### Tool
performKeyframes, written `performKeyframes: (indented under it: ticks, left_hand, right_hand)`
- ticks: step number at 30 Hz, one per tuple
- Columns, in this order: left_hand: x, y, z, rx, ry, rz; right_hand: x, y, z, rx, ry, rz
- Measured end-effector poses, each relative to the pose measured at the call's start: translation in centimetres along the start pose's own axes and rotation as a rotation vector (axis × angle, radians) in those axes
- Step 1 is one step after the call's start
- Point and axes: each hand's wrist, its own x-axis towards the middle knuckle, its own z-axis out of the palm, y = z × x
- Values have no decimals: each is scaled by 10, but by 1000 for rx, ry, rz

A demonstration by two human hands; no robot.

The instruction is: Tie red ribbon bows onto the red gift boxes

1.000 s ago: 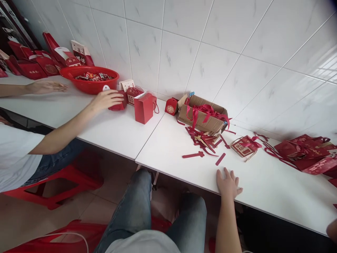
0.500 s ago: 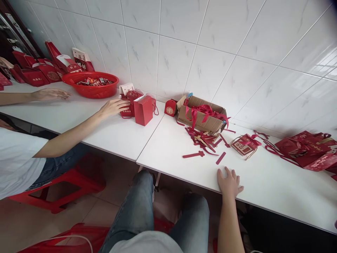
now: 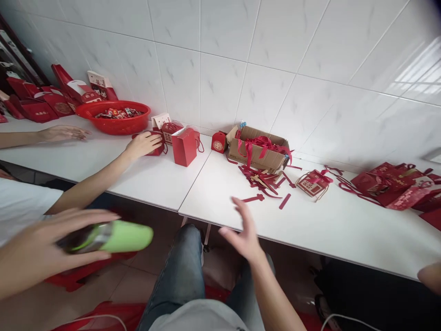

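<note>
My left hand [image 3: 65, 239] enters large from the left, fingers wrapped around a bottle [image 3: 127, 236]. That bottle lies tilted on its side in the air, light green at one end with a silvery band and a dark part in my palm; motion blurs it. My right hand [image 3: 244, 232] is raised over the front edge of the white table [image 3: 206, 202], thumb and fingers apart, with nothing in it. Just beyond it lie a dark red flower-ended strip [image 3: 254, 198] and a loose pile of red strips [image 3: 260, 180].
A cardboard box [image 3: 253, 156] of red ribbons stands by the wall. Red gift boxes [image 3: 185, 147] and a red basin [image 3: 113, 124] of wrapped sweets are at left. A co-worker's hand [image 3: 144, 143] touches a small red box. Red bags [image 3: 389, 184] lie at right.
My left hand has come into view with the bottle. My right hand has lifted off the table and moved left. The co-worker's hand has drawn a small red box leftward.
</note>
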Motion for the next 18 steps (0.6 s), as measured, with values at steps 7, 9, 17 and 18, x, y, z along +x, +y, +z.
performKeyframes:
  ticks: [7,9,17,18]
  left_hand:
    - [-1,37,84,-464,-726,669]
    - [0,60,115,-640,-757,615]
    - [-13,92,151,-666,-624,601]
    - [-16,93,155,-621,-556,598]
  right_hand:
    - [9,-31,30,501,-375,-73]
    - [8,-34,14,520,-327,-66]
    - [-10,-23,-18,316,-64,107]
    - [-11,-19,-17,256,14,132]
